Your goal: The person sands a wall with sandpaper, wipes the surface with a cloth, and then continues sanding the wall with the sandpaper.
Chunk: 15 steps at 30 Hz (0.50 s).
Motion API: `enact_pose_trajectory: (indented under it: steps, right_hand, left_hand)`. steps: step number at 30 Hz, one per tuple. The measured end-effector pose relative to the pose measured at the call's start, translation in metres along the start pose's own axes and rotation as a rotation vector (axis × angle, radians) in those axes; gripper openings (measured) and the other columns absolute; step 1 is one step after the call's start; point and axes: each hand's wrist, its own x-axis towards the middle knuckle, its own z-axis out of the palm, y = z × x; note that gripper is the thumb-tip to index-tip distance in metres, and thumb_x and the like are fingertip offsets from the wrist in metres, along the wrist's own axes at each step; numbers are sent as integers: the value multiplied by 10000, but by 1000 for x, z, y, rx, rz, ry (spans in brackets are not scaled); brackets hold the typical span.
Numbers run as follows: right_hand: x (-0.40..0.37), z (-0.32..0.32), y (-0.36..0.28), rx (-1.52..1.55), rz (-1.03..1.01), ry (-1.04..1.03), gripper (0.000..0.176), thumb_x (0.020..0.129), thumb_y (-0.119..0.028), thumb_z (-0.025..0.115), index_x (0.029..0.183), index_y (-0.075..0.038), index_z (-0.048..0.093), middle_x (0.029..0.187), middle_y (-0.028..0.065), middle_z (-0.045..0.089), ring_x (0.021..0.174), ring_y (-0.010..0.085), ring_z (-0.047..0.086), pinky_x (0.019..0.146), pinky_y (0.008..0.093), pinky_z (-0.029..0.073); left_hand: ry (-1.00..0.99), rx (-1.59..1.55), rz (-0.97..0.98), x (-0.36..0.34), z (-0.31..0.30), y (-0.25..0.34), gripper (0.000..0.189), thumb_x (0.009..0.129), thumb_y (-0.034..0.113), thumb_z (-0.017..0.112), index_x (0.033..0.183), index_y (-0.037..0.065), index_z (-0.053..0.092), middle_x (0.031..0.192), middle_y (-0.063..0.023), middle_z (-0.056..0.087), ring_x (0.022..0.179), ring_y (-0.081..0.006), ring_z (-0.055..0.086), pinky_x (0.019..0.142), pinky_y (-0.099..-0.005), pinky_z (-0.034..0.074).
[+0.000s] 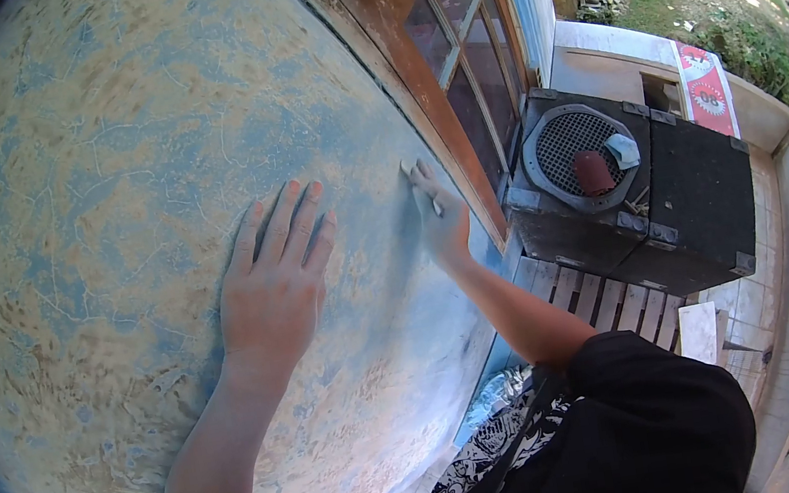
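A wall (pixel 122 174) with worn, patchy blue and tan paint and fine cracks fills the left and middle of the view. My left hand (pixel 274 284) lies flat against it, fingers spread, holding nothing. To its right, near the door frame, my right hand (pixel 440 210) is closed against the wall. A small pale edge shows at its fingertips, but most of what it grips is hidden. Both hands look dusty.
A wooden door (pixel 420 71) with glass panes adjoins the wall. Beside it stands a black speaker box (pixel 700 193) with a round grille (pixel 571 136), a red roll (pixel 593 173) and a crumpled pale piece (pixel 622 151) on top. Below is a slatted bench (pixel 588 298).
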Motion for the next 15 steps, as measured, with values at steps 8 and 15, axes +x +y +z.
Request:
enact_pose_trajectory:
  steps: [8, 15]
  right_hand:
    - [-57, 20, -35, -198, -485, -273, 464, 940, 5, 668, 1380, -143, 657, 1525, 107, 531, 1442, 347, 460, 1176, 428, 439]
    - [12, -4, 0, 6, 211, 22, 411, 974, -29, 649, 1372, -130, 669, 1512, 105, 560, 1444, 320, 477, 1173, 406, 427]
  left_hand:
    - [23, 13, 0, 2, 3, 2, 453, 979, 272, 612, 1428, 212, 609, 1648, -18, 399, 1541, -207, 314, 1282, -435, 231]
    - [18, 22, 1, 0, 3, 3, 454, 977, 276, 616, 1427, 215, 612, 1645, -17, 403, 1542, -206, 313, 1281, -437, 229]
